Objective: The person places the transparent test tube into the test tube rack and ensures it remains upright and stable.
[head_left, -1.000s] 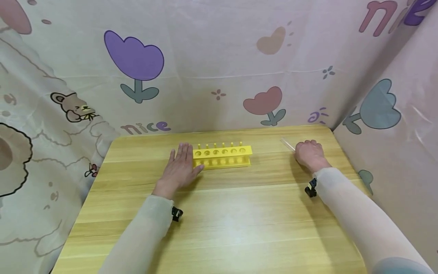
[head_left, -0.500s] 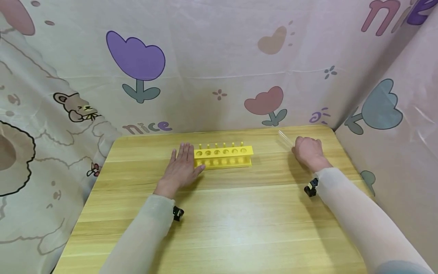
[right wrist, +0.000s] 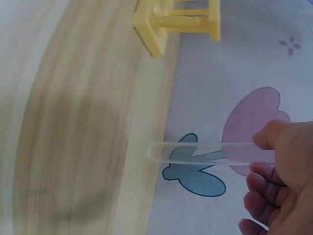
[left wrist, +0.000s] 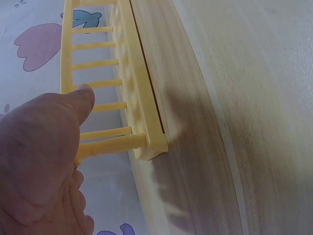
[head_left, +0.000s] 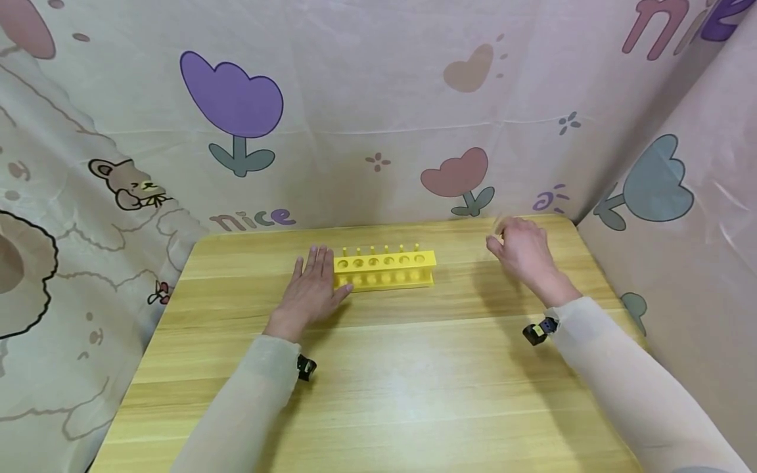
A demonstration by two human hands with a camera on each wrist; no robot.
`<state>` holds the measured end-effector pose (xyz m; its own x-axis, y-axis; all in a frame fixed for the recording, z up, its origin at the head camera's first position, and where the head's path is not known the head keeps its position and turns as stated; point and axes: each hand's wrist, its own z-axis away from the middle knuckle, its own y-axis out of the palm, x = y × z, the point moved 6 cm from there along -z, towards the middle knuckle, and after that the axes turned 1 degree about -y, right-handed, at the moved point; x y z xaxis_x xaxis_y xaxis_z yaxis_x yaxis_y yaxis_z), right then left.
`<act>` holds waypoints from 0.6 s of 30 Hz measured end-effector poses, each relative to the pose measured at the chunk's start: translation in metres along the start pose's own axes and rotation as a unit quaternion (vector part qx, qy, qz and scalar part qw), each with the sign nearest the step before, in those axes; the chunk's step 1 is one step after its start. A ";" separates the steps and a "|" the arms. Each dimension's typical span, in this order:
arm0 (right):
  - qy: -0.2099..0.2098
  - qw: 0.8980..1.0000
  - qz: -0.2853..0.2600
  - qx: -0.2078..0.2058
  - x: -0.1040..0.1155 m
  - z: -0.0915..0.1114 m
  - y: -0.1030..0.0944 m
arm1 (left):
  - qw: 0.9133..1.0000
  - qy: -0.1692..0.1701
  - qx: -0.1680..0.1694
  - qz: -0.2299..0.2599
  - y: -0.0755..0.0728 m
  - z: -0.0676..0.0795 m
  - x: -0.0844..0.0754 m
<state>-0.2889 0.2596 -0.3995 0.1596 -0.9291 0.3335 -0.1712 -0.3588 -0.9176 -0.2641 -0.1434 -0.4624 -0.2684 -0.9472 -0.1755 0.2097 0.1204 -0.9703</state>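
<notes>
A yellow test tube rack (head_left: 384,269) stands on the table, with a row of round holes in its top and several upright pegs behind them. My left hand (head_left: 310,286) lies at the rack's left end, its fingers straight against that end and the thumb along the front. In the left wrist view the thumb (left wrist: 83,100) touches the rack. Off to the right, my right hand (head_left: 523,249) is raised above the table. It pinches a clear test tube (right wrist: 205,153) between thumb and fingers. The tube's rounded end points down; its upper end is hidden by the hand.
The light wooden table (head_left: 408,387) meets a patterned cloth (head_left: 337,98) at its back edge. Similar cloth hangs at both sides. A small black wrist camera (head_left: 304,368) sits on the left sleeve and another camera (head_left: 538,330) on the right.
The right hand has lifted from the table and turned, bringing the test tube from lying low to upright. The left hand and the rack have stayed in place.
</notes>
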 end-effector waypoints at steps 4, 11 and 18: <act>-0.039 0.999 0.027 -0.017 0.007 0.006 0.003 | 1.000 0.000 0.002 0.001 0.000 0.000 0.000; -0.071 0.997 0.031 -0.024 0.022 0.011 0.000 | 1.000 -0.001 0.004 0.001 -0.002 0.000 -0.001; -0.098 0.994 -0.005 -0.041 0.059 0.005 -0.016 | 1.000 -0.001 0.009 -0.003 -0.003 -0.001 -0.001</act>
<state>-0.2715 0.2110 -0.3664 0.3463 -0.8930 0.2876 -0.2460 -0.3823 -0.8907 -0.2651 -0.1425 -0.4598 -0.2670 -0.9486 -0.1696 0.2258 0.1095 -0.9680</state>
